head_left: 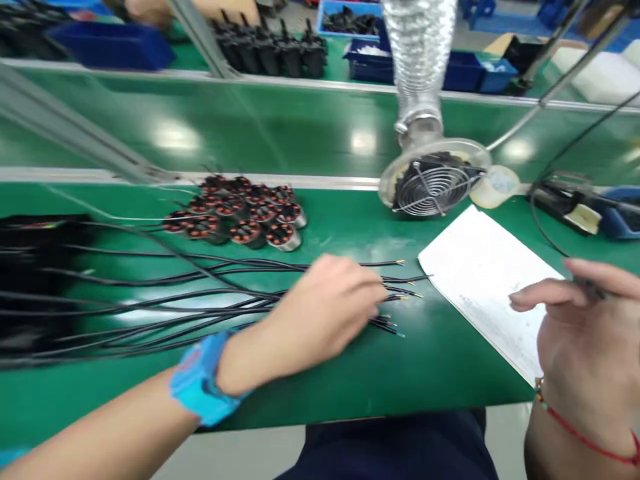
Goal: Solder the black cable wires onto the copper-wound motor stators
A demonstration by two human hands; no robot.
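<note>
Several black cables (195,309) run across the green bench, with stripped, coloured wire ends on the right. My left hand (333,307), a blue watch on its wrist, lies over them near those ends. Its fingers are curled closed round a cable; the fingertips are partly hidden. At the right edge, my right hand (590,340) is raised beside the paper, palm partly turned up. A small dark tool (593,288), blurred and mostly hidden, sits between its thumb and index finger. A thin black cord runs down to that spot.
Copper-wound motor stators (247,233) stand grouped behind the cables. A fume extractor fan (433,187) hangs from a silver duct over white papers (490,280). A dark stand (565,200) is at the right, a black bag (40,287) at the left. Blue bins (110,45) line the shelf.
</note>
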